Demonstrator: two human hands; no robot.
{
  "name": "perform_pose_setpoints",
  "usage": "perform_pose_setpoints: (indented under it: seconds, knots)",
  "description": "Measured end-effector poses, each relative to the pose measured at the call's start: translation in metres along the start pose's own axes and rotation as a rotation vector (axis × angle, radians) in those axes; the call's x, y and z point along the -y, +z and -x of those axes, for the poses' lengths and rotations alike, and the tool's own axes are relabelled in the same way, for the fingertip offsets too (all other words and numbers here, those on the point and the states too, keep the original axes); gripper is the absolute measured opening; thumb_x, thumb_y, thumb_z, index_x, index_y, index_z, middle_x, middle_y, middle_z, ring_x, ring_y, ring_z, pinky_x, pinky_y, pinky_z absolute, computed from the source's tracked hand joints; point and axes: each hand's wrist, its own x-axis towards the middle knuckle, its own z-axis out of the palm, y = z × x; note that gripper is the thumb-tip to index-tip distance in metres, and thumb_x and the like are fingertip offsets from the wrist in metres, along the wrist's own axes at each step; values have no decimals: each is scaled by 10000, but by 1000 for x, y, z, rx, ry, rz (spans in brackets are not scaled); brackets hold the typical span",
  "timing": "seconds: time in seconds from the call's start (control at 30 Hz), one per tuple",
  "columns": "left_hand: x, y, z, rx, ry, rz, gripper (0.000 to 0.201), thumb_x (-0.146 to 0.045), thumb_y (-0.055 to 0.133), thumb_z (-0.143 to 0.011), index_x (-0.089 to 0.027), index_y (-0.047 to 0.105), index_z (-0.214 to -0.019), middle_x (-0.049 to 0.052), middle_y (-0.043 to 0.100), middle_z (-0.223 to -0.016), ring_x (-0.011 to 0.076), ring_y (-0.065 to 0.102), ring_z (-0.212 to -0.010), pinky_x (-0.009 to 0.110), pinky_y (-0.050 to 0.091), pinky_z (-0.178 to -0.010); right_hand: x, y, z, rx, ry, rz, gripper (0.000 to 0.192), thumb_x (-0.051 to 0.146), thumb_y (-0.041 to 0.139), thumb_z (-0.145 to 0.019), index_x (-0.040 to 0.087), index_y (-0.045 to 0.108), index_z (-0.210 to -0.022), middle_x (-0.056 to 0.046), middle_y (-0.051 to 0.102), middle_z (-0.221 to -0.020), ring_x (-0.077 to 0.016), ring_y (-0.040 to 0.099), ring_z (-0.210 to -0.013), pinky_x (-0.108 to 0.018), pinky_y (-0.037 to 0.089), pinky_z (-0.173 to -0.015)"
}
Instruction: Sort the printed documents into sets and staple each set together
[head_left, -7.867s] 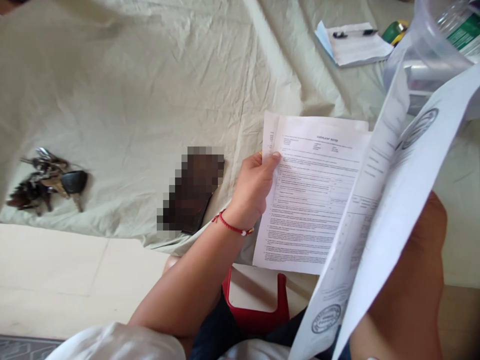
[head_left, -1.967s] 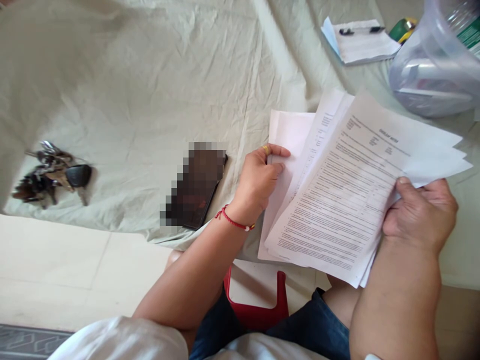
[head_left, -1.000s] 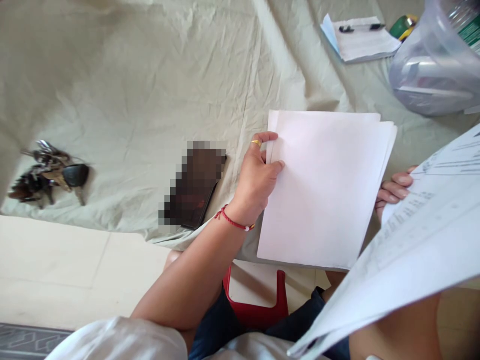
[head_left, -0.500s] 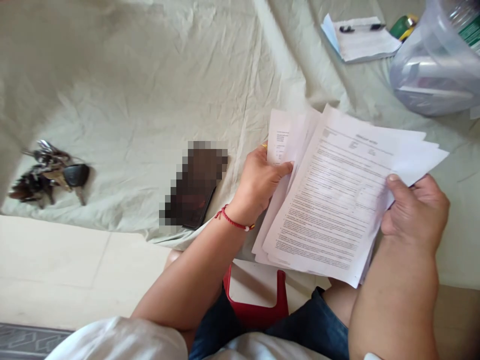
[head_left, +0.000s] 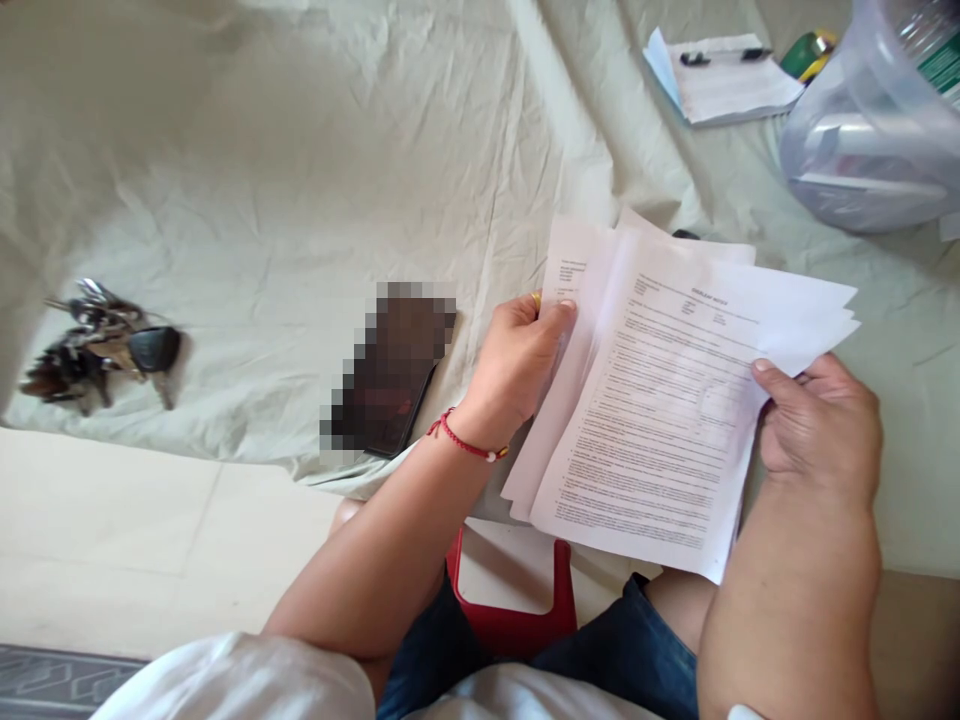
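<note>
Nearest me, at six o'clock, the red stool shows between my knees. Just above it my right hand is closed on the right edge of the papers, thumb on top of the printed sheet and the other fingers out of sight beneath. My left hand, at nine o'clock from the papers, pinches their left edge, thumb lying over a sheet that sits under the top one. The papers are fanned and uneven, corners poking out at twelve and three o'clock, and their lower end hangs off the cloth over my lap. I'd judge the sorting only part done: the sheets are gathered in both hands but not squared, and none lies set aside near me.

At nine o'clock from my left hand lies the phone, and well beyond it, far left, the keys. At one o'clock, far off, a notepad carries a pen. At two o'clock stands what looks like a clear plastic jug, cut off by the frame's edge.
</note>
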Motion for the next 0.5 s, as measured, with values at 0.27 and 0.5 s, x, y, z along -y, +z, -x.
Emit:
perform_pose_setpoints:
  seconds: [0.27,0.5]
  knots:
    - [2,-1,-1,19,9,12,75,-233,719,-951,-188,768,-916,34,763,-851,183,704,-758,285,565,-727,1,1,0,-78,-68,-23,413,218,877,-541,206,849,-953,-44,846,-1001,-244,796,-945,-582,600,-1128]
    - [2,0,-3,15,16,25,65,-236,731,-945,-180,758,-928,42,766,-865,199,723,-787,296,572,-735,0,-1,0,-74,-85,-21,446,220,878,-567,196,866,-1012,-53,849,-1026,-226,796,-924,-545,616,-1109]
